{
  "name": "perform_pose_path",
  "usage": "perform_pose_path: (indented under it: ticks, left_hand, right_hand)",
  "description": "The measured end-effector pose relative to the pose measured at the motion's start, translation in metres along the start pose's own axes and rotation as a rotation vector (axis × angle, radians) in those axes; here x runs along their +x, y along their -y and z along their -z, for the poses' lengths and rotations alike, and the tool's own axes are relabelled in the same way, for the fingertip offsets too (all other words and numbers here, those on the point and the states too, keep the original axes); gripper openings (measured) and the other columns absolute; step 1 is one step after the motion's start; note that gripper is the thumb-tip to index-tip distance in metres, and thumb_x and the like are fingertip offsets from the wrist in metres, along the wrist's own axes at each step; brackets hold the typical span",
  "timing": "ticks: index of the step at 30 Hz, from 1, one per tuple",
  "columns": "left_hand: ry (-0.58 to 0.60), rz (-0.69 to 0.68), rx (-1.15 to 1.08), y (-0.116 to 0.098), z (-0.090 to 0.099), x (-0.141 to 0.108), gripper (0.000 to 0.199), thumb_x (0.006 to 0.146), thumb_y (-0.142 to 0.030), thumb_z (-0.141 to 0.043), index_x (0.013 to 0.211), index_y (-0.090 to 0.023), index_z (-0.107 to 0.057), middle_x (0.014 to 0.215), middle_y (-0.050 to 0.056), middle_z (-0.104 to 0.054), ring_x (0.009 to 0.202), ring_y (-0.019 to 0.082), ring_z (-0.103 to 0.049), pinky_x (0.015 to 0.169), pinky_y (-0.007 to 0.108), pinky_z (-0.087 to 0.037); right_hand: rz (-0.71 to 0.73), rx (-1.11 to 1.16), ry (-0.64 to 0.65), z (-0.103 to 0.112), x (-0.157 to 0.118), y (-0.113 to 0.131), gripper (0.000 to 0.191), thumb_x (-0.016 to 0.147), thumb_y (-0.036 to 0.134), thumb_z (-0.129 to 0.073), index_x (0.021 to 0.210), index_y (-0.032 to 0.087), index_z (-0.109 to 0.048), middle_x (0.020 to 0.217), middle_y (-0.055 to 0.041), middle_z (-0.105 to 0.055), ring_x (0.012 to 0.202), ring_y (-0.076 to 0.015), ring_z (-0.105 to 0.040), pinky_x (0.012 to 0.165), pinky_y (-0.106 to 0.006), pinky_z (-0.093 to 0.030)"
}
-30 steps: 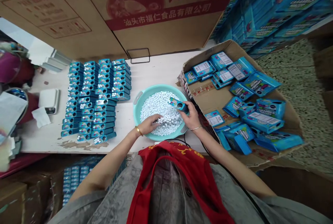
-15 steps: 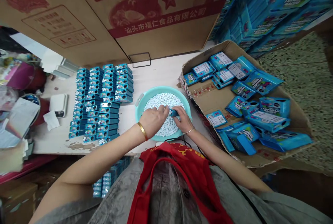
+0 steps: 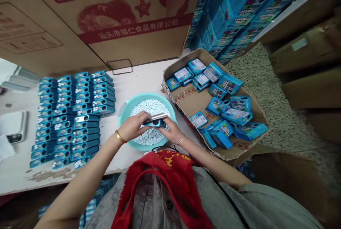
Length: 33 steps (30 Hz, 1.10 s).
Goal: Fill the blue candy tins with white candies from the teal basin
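The fingers of the left hand and right hand are closed on a blue tin with a silver slide. White mints are heaped below the fingers in a teal basin; rows of blue tins are laid left of them on the bench.

We see a turquoise basin heaped with pale blue-white mints, a silver-and-blue tin above them, bright blue tins on the white desk, a red-banded brown carton, yellow-lettered red cloth, and a black-speckled floor.
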<state>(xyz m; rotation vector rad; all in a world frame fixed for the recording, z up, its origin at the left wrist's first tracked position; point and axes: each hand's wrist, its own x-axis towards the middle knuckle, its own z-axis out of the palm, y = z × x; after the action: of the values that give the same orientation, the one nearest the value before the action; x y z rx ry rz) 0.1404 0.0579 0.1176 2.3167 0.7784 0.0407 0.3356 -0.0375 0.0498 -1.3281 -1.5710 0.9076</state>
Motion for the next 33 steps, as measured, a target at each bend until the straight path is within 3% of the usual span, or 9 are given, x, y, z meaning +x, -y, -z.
perform_pose_path:
  ticks: [4,7,10,14,19,23,26,28,33]
  left_hand:
    - [-0.103,0.031,-0.025,0.006,0.002,-0.012,0.025,0.091,-0.036,-0.056,0.109,-0.02,-0.053,0.1,0.006,-0.058,0.087,0.018,-0.057,0.075,0.028,-0.047]
    - [-0.288,0.196,0.039,0.025,0.021,-0.044,0.025,0.09,-0.036,-0.058,0.108,-0.02,-0.053,0.096,0.004,-0.056,0.087,0.018,-0.055,0.078,0.029,-0.047]
    - [-0.406,0.423,0.143,0.059,0.032,-0.083,0.025,0.087,-0.035,-0.06,0.105,-0.019,-0.053,0.094,0.004,-0.055,0.087,0.019,-0.054,0.078,0.029,-0.046]
    - [-0.327,0.691,0.26,0.115,0.025,-0.123,0.025,0.086,-0.033,-0.06,0.105,-0.018,-0.056,0.097,0.006,-0.056,0.085,0.02,-0.056,0.074,0.029,-0.045]
    - [-0.15,0.767,0.25,0.175,0.002,-0.128,0.021,0.081,-0.026,-0.062,0.099,-0.017,-0.057,0.098,0.006,-0.057,0.086,0.019,-0.058,0.075,0.028,-0.047]
    - [-0.303,0.758,0.246,0.192,-0.012,-0.118,0.022,0.084,-0.03,-0.06,0.1,-0.017,-0.052,0.099,0.005,-0.055,0.087,0.019,-0.058,0.076,0.03,-0.05]
    - [-0.486,0.75,0.25,0.178,-0.02,-0.113,0.032,0.089,-0.039,-0.055,0.112,-0.019,-0.045,0.105,0.007,-0.053,0.098,0.024,-0.057,0.08,0.036,-0.051]
    - [-0.521,0.666,0.227,0.156,-0.027,-0.108,0.03,0.092,-0.036,-0.049,0.116,-0.019,-0.044,0.105,0.008,-0.054,0.102,0.025,-0.056,0.086,0.039,-0.051]
    - [-0.148,0.437,0.134,0.093,-0.059,-0.076,0.032,0.09,-0.014,-0.041,0.12,-0.019,-0.052,0.112,0.01,-0.059,0.106,0.022,-0.057,0.095,0.037,-0.048]
  right_hand:
    - [-0.114,-0.107,-0.194,0.06,0.004,-0.009,0.039,0.089,0.042,-0.057,0.122,0.022,-0.053,0.115,-0.0108,-0.062,0.105,-0.0226,-0.061,0.094,-0.041,-0.051]
    - [-0.299,-0.411,-0.356,0.13,-0.014,-0.057,0.042,0.084,0.047,-0.059,0.116,0.019,-0.056,0.106,-0.0148,-0.063,0.1,-0.0285,-0.06,0.092,-0.051,-0.049]
    - [-0.443,-0.723,0.004,0.166,-0.049,-0.121,0.053,0.067,0.041,-0.07,0.113,0.016,-0.06,0.112,-0.0275,-0.06,0.111,-0.0448,-0.055,0.092,-0.065,-0.042]
    - [-0.438,-0.799,0.381,0.15,-0.084,-0.16,0.046,0.063,0.023,-0.064,0.108,0.025,-0.064,0.13,-0.0236,-0.057,0.124,-0.0446,-0.051,0.093,-0.066,-0.041]
    - [-0.375,-0.961,0.541,0.133,-0.06,-0.146,0.056,0.069,0.027,-0.063,0.124,0.021,-0.054,0.129,-0.0195,-0.058,0.123,-0.037,-0.052,0.1,-0.059,-0.042]
    - [-0.457,-0.764,0.196,0.152,-0.025,-0.127,0.072,0.068,0.047,-0.069,0.128,0.011,-0.051,0.123,-0.0222,-0.059,0.117,-0.0347,-0.056,0.1,-0.049,-0.046]
    - [-0.42,-0.526,-0.224,0.161,-0.012,-0.097,0.087,0.062,0.056,-0.074,0.132,0.012,-0.048,0.128,-0.02,-0.058,0.119,-0.0339,-0.055,0.105,-0.052,-0.041]
    - [-0.385,-0.286,-0.366,0.158,-0.009,-0.067,0.088,0.061,0.055,-0.077,0.135,0.017,-0.047,0.13,-0.0152,-0.058,0.118,-0.031,-0.057,0.106,-0.052,-0.042]
    - [-0.546,0.491,-0.307,0.117,-0.008,-0.001,0.075,0.076,0.076,-0.048,0.125,0.021,-0.056,0.115,-0.0123,-0.068,0.111,-0.0325,-0.064,0.095,-0.055,-0.05]
